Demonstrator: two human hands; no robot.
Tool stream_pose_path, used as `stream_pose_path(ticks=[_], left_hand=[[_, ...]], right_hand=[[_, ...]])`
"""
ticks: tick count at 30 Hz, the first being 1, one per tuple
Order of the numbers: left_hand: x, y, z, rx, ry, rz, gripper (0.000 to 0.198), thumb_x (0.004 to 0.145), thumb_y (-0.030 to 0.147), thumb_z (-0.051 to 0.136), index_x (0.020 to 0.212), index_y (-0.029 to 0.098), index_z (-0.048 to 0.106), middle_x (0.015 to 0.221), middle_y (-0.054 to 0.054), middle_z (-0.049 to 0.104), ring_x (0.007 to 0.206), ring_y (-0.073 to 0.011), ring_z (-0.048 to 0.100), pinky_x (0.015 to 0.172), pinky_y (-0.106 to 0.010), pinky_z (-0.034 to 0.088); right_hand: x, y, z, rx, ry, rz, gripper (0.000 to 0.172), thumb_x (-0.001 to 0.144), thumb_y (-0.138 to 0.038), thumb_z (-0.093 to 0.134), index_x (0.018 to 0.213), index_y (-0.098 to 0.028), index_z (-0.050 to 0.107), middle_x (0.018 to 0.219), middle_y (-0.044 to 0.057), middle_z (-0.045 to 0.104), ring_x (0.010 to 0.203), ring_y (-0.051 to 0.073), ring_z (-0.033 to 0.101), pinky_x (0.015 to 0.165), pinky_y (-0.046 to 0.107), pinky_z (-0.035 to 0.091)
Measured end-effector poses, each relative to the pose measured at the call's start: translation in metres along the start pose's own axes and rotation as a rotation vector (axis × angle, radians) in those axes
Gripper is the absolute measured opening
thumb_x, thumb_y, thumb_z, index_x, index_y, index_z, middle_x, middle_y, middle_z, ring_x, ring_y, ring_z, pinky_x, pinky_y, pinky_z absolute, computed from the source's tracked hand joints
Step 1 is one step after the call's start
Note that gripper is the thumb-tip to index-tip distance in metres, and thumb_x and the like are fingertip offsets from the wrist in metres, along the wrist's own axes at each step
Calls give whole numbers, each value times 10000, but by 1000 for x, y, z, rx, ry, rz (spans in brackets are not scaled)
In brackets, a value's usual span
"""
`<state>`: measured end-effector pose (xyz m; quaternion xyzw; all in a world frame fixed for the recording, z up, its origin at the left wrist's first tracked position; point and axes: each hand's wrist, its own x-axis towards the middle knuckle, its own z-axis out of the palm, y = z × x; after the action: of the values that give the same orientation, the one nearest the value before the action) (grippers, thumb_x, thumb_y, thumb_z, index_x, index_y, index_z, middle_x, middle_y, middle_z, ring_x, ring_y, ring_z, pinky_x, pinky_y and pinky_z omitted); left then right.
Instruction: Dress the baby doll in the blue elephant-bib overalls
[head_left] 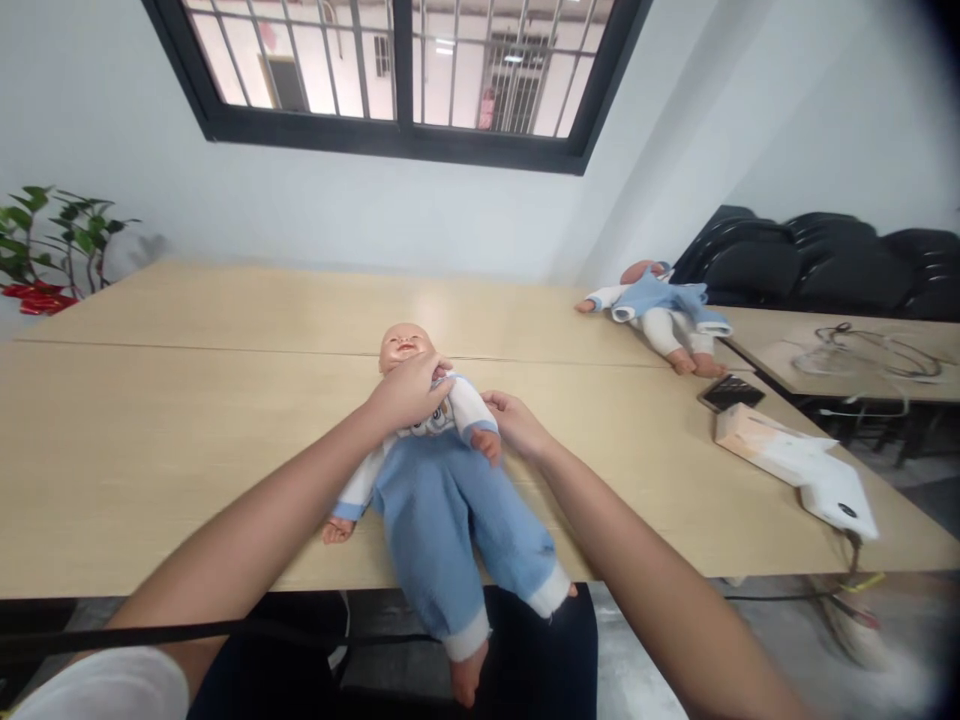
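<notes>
A baby doll [435,480] lies on its back, its head toward the wall and its feet hanging over the table's near edge. It wears a white long-sleeved shirt [466,402] with blue cuffs and blue trousers [427,500] with white cuffs. Across the upper chest, just below the chin, my left hand [412,388] is closed on the shirt. My right hand [516,422] is beside the doll's raised arm, fingers curled close to the sleeve. Whatever those fingertips hold, if anything, is hidden.
A second doll [660,312] in blue and white clothes lies at the back right. Near it are a dark phone-like object [731,393] and a white device [836,495] with a cable. Black chairs [810,262] are stacked behind; a potted plant [60,240] stands left.
</notes>
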<state>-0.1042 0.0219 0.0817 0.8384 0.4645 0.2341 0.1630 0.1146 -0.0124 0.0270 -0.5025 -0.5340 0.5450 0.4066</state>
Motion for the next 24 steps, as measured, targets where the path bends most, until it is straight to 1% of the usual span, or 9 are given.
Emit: stream_pose_path(ticks=[2, 5, 8, 10, 13, 16, 19, 22, 24], left_hand=[[7, 2, 4, 79, -16, -67, 401, 949, 353, 508, 1265, 148, 647, 1259, -144, 695, 1194, -274, 642, 1055, -414, 509], [9, 5, 7, 140, -58, -67, 358, 877, 259, 543, 1191, 175, 692, 1256, -132, 706, 1213, -282, 637, 1069, -407, 493], [8, 2, 7, 146, -94, -45, 357, 798, 221, 605, 1140, 208, 706, 1207, -91, 736, 1145, -258, 673, 991, -352, 520], [7, 0, 6, 156, -108, -38, 348, 782, 229, 627, 1120, 219, 708, 1170, -73, 751, 1098, -252, 691, 923, -331, 531], [6, 1, 6, 183, -105, -55, 298, 808, 232, 609, 1093, 232, 697, 1072, -55, 769, 991, -235, 716, 802, -307, 527], [6, 7, 4, 228, -89, -68, 279, 860, 264, 578, 1123, 238, 668, 1066, -61, 766, 967, -245, 719, 751, -312, 513], [4, 16, 3, 290, -85, -56, 279, 895, 269, 548, 1146, 225, 662, 1147, -93, 743, 1020, -275, 706, 780, -339, 513], [2, 24, 2, 344, -83, -67, 291, 920, 230, 501, 1157, 178, 662, 1188, -145, 715, 1045, -290, 694, 822, -364, 515], [1, 27, 2, 360, -83, -98, 300, 938, 234, 482, 1165, 151, 660, 1175, -169, 712, 1038, -288, 696, 838, -367, 515]], right_hand=[[2, 2, 5, 56, 32, 33, 266, 742, -412, 768, 833, -182, 669, 764, 19, 711, 749, 171, 632, 726, 292, 503], [4, 3, 7, 209, -14, 75, 229, 723, -353, 782, 817, -173, 678, 762, 21, 716, 735, 163, 643, 728, 280, 511], [4, 2, 6, 386, -87, 119, 179, 744, -295, 756, 847, -161, 699, 841, 50, 750, 779, 172, 677, 766, 284, 537], [6, 3, 7, 433, -93, 178, 162, 770, -272, 716, 881, -154, 710, 888, 77, 767, 798, 188, 695, 769, 302, 555], [15, 5, 11, 259, -28, 235, 159, 805, -292, 668, 864, -151, 709, 832, 92, 760, 746, 213, 691, 710, 331, 557], [26, 8, 15, -2, 114, 152, 180, 810, -356, 669, 791, -177, 668, 688, 34, 692, 681, 204, 640, 666, 321, 516], [30, 6, 12, -78, 217, 89, 201, 794, -385, 688, 764, -204, 606, 627, -22, 601, 676, 178, 576, 663, 291, 464], [19, -7, 4, -164, 310, -21, 250, 873, -442, 612, 775, -219, 555, 644, -31, 545, 673, 166, 524, 652, 284, 422], [5, -21, 1, -267, 275, -127, 306, 933, -498, 552, 821, -215, 568, 697, -13, 569, 683, 168, 534, 652, 292, 418]])
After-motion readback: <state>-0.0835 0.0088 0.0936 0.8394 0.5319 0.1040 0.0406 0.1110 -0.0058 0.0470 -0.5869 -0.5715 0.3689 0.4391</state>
